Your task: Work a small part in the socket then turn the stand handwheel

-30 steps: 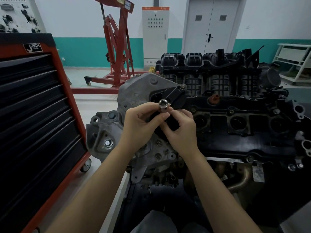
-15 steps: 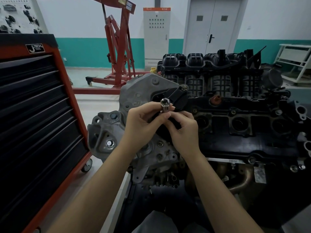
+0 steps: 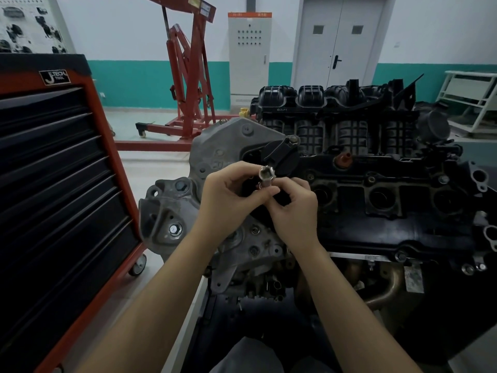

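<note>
Both hands meet above the black-topped engine (image 3: 376,211): the left hand (image 3: 228,200) pinches a shiny steel hex socket (image 3: 266,176), the right hand (image 3: 294,208) curled around its lower end, apparently fitting it; aligning comes next.

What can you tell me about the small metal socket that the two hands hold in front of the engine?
The socket is a short tube of bright, silvery metal. Its open end, tilted up toward the camera, shows a dark hollow with a faceted inner wall. The lower end is hidden between the fingers, so what is fitted there cannot be told. The left hand pinches it from the left, and the right hand grips beside it from below and right. It is held in the air above the engine's grey metal cover, apart from it.
</note>
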A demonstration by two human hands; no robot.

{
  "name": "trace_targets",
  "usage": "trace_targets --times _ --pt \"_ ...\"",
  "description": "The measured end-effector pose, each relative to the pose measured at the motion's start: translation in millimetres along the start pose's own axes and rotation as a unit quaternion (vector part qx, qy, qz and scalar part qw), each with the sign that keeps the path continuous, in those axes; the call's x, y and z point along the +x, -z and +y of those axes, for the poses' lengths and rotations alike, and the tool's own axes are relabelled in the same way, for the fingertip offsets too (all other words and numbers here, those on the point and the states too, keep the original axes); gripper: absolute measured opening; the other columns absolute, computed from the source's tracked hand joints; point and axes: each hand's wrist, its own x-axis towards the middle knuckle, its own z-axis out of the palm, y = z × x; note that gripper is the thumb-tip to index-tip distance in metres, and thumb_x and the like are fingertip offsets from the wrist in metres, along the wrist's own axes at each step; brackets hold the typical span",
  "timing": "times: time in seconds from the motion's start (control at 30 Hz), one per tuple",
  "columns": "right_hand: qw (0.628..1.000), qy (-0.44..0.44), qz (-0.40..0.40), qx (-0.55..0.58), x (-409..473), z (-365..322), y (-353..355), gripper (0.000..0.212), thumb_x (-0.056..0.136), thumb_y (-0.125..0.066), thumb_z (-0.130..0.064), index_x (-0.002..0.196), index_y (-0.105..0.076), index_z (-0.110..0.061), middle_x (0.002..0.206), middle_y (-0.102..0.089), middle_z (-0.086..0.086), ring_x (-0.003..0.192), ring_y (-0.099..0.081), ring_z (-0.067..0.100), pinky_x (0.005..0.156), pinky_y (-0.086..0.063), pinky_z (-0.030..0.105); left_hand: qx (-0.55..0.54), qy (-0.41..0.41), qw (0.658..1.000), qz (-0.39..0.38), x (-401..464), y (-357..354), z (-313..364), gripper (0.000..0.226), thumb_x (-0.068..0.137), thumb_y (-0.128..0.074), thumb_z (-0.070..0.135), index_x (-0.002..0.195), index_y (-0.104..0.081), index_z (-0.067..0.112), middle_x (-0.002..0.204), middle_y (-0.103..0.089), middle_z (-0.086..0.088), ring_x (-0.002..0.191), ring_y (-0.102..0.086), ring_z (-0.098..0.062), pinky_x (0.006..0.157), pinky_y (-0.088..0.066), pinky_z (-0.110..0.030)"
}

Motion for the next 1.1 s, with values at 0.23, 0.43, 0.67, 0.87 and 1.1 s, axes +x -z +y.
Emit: trace_targets --times 0.23,0.43,0.67,0.87,1.1 --pt "0.999 0.046 -0.022 -0.02 0.8 -0.3 -0.3 0.021 0.086 -0.063 -0.022 0.1 -0.072 -0.009 0.095 -0.072 -0.003 0.093 -0.054 0.0 0.093 -0.043 0.034 -0.011 0.0 1.0 0.004 -0.9 0.8 -1.9 0.024 0.082 -0.069 -0.003 0.102 -0.07 0.009 0.098 -0.073 -0.007 0.097 -0.07 -0.02 0.089 -0.055 -0.035" --pt "0.999 0.016 -0.013 -0.024 0.0 4.3 -0.8 0.01 0.082 -0.074 -0.014 0.09 -0.074 -0.009 0.085 -0.072 -0.003 0.09 -0.057 0.01 0.089 -0.044 0.036 0.041 -0.031 0.999 -0.003 0.5 -0.7 -0.7 0.023 0.077 -0.077 0.002 0.095 -0.07 0.013 0.09 -0.072 0.0 0.088 -0.07 -0.017 0.082 -0.056 -0.032" --pt "0.996 0.073 -0.009 -0.047 0.7 -0.9 -0.4 0.018 0.082 -0.066 -0.016 0.093 -0.073 -0.005 0.08 -0.072 0.004 0.086 -0.051 0.004 0.082 -0.046 0.038 -0.005 0.018 1.0 0.003 -1.1 -1.8 -0.9 0.024 0.082 -0.07 0.005 0.104 -0.07 0.016 0.096 -0.073 0.005 0.095 -0.071 -0.011 0.087 -0.054 -0.023" --pt "1.0 -0.006 -0.01 -0.024 1.1 2.7 -0.3 0.015 0.083 -0.073 -0.017 0.096 -0.074 -0.01 0.087 -0.072 -0.003 0.095 -0.06 0.026 0.088 -0.042 0.026 0.011 -0.013 1.0 -0.007 0.6 -0.7 0.3 0.029 0.079 -0.074 0.001 0.094 -0.068 0.025 0.095 -0.072 0.0 0.091 -0.07 -0.021 0.085 -0.056 -0.035" --pt "0.999 0.028 -0.003 -0.017 0.3 0.2 -1.5 0.018 0.083 -0.065 -0.016 0.096 -0.073 -0.008 0.091 -0.073 0.002 0.092 -0.051 -0.004 0.087 -0.045 0.035 -0.022 0.012 1.0 -0.019 -0.3 0.3 -0.3 0.027 0.087 -0.064 -0.002 0.11 -0.066 0.012 0.104 -0.072 -0.006 0.104 -0.069 -0.02 0.093 -0.053 -0.033"
